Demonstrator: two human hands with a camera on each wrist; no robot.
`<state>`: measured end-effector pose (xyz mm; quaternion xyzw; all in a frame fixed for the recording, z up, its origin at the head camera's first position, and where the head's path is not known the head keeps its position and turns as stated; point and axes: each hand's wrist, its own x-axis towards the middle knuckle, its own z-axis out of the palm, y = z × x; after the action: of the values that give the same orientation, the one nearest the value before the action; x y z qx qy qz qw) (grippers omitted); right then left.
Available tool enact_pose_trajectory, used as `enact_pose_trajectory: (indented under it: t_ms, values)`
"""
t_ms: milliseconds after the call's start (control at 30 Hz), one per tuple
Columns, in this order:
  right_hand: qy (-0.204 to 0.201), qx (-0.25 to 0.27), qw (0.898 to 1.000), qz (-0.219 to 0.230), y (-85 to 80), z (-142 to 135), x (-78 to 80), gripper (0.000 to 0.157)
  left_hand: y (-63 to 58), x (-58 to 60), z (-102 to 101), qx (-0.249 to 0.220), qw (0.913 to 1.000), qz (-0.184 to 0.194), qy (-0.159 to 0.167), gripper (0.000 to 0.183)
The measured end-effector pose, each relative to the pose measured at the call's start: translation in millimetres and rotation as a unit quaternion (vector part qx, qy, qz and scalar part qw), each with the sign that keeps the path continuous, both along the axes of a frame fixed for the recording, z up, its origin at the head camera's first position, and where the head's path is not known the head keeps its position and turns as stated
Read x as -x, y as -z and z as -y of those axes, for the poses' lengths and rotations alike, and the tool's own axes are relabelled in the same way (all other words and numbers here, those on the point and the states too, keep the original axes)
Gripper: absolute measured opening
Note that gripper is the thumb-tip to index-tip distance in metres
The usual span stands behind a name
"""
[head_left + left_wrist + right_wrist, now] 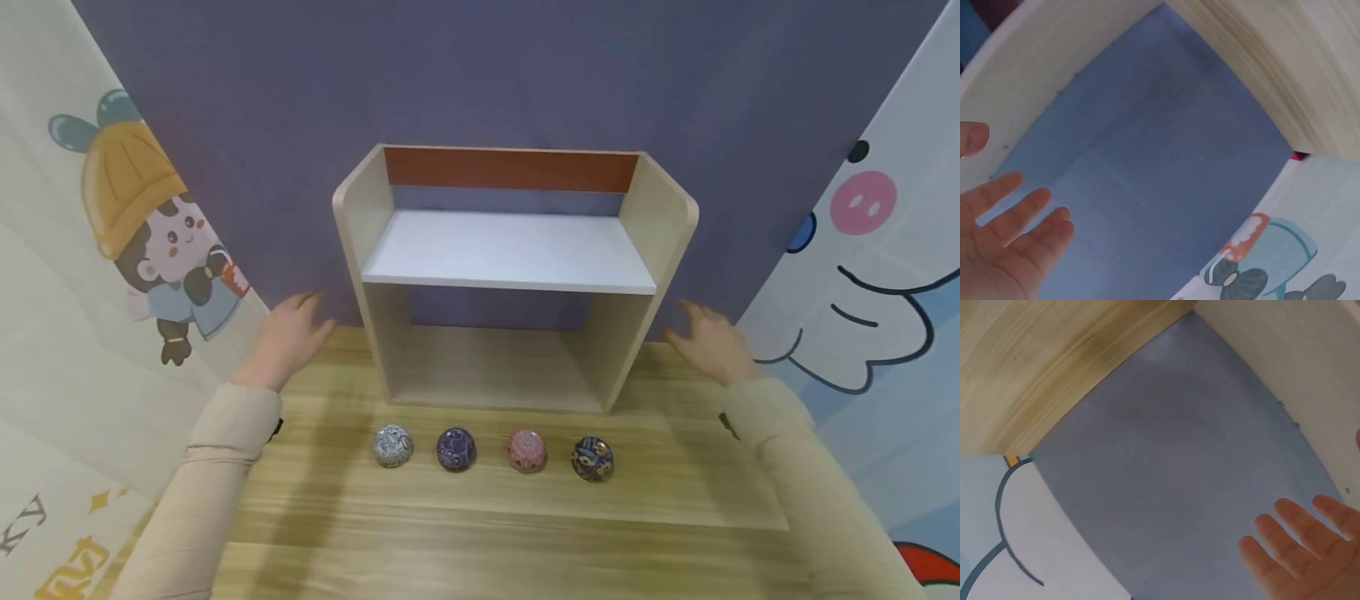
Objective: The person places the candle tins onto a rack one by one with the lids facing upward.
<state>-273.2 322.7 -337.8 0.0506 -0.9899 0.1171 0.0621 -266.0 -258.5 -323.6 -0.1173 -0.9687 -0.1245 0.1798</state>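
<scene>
A small two-tier shelf (510, 250) with pale wood sides and a white middle board stands against the dark wall. Left of it hovers my left hand (291, 337), fingers loosely extended and holding nothing. On the other side my right hand (708, 340) is held up, likewise holding nothing. In front of the shelf, several small patterned round objects lie in a row: a white-grey one (392, 446), a purple one (456, 450), a pink one (527, 451) and a dark multicoloured one (592, 459). Both wrist views show spread fingers beside the shelf's side panels.
The wood-grain table (420, 542) runs under everything. A blue-grey backdrop (510, 75) rises behind the shelf. Cartoon-printed white cloth (60, 275) hangs at the left, and another printed cloth (885, 333) hangs at the right.
</scene>
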Motion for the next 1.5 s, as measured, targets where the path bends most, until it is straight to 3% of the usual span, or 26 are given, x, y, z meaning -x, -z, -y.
enact_pose_trajectory:
  t_ms: [433,700,867,1000,1267,1500]
  values:
    - [-0.03,0.049,0.998,-0.02,-1.8,17.1,-17.9,0.064,12.0,-34.7,-9.7,-0.06,0.9949,-0.077,0.023,0.036]
    - [-0.03,0.06,0.998,-0.013,10.3,14.4,-29.7,0.062,26.0,-49.7,-24.6,-0.092,0.9953,-0.004,0.031,0.042]
    - [-0.032,0.073,0.997,-0.019,17.5,11.5,-36.2,0.061,35.1,-59.1,-33.3,-0.119,0.9919,0.019,0.04,0.041]
    - [-0.035,0.091,0.994,-0.039,23.9,9.5,-42.1,0.06,40.5,-63.4,-43.4,-0.16,0.9854,0.025,0.053,0.037]
    - [-0.01,0.118,0.991,-0.059,28.1,13.6,-60.4,0.055,48.3,-69.8,-65.4,-0.222,0.9676,0.038,0.113,0.031]
    - [-0.014,0.16,0.983,-0.093,29.3,24.6,-62.5,0.049,54.4,-79.0,-78.0,-0.25,0.958,0.063,0.125,0.032]
